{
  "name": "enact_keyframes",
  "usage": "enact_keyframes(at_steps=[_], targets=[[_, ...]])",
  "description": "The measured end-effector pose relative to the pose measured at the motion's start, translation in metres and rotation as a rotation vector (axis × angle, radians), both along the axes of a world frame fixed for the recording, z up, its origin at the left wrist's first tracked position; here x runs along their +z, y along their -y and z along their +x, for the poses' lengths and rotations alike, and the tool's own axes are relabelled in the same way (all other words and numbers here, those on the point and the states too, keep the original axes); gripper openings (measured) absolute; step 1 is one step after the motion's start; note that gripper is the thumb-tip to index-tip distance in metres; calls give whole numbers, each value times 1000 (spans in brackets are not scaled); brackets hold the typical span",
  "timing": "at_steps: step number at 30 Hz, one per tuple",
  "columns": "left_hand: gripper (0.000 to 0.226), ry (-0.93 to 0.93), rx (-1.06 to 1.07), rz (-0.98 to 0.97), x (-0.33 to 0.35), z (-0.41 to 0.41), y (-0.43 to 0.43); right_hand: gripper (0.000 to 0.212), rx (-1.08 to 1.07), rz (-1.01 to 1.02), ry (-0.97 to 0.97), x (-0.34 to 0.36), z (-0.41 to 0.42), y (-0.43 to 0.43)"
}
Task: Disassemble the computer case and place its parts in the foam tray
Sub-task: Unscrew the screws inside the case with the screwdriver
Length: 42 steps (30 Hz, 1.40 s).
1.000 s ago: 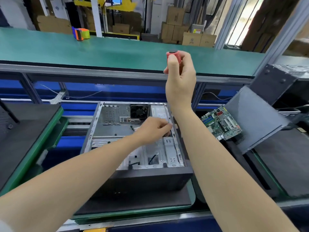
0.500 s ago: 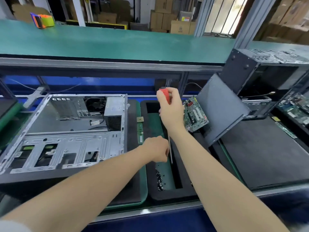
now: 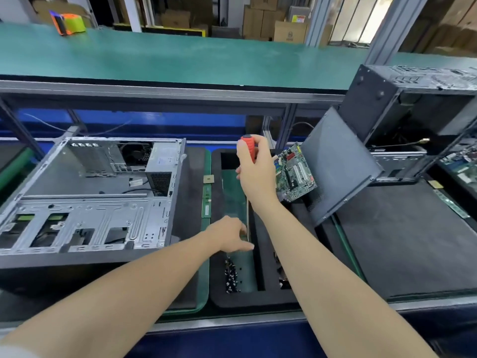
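Both hands have swung from the computer case [image 3: 90,197], lying left, to the foam tray [image 3: 219,298] — left hand [image 3: 231,237], grip now spread over the screws [image 3: 232,277], likely releasing one; right hand [image 3: 258,177] clasps the screwdriver [image 3: 248,146].

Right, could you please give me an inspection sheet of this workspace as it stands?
Surface: green-matted bench above; black foam tray on the lower level.
Job's things: open computer case lying at left; motherboard leaning against side panel; screws piled in the tray; memory stick and square chip between case and tray.
Clutter: tape dispenser on the bench.
Hands: right hand grips red-handled screwdriver; left hand at its shaft's lower end over the tray, grip unclear.
Cables: black cable inside the case.
Surroundings: second black case at right; cardboard boxes behind.
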<state>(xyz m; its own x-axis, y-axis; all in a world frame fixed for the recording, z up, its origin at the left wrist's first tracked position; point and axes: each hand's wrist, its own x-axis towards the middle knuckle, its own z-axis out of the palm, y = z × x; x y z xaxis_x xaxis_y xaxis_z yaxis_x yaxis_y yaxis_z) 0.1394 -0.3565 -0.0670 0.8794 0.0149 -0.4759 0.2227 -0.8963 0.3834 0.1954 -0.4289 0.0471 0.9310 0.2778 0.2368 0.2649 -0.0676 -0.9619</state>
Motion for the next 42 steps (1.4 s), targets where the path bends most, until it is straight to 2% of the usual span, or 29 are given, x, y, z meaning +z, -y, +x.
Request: enact_keyframes(at_steps=[3, 7, 9, 11, 12, 15, 16, 21, 25, 28, 33, 37, 42], targets=[[20, 137, 154, -195, 23, 4, -15, 24, 62, 5, 102, 29, -5, -18], [15, 292, 225, -241, 60, 1, -46, 22, 232, 31, 286, 76, -28, -52], [33, 336, 246, -248, 80, -10, -67, 21, 313, 60, 359, 99, -44, -70], [40, 363, 230, -249, 99, -26, -90, 21, 379, 93, 429, 121, -61, -89], [36, 384, 230, -256, 106, -36, -104, 21, 407, 107, 464, 131, -70, -99], [5, 470, 268, -253, 124, -71, -147, 23, 474, 153, 531, 156, -95, -130], [8, 495, 279, -241, 127, -82, -163, 23, 491, 165, 538, 161, -103, -141], [10, 519, 334, -150, 140, -144, -235, 25, 529, 199, 514, 171, -143, -200], [25, 464, 327, -62, 141, -185, -291, 26, 523, 232, 443, 167, -174, -247], [25, 410, 294, -76, 138, -208, -329, 24, 512, 237, 379, 158, -190, -278], [25, 373, 210, -54, 125, -232, -381, 27, 450, 241, 318, 144, -209, -318], [19, 391, 74, -68, 120, -245, -409, 31, 393, 243, 283, 137, -221, -341], [10, 328, -91, -57, 120, -252, -431, 31, 326, 221, 294, 126, -235, -359]])
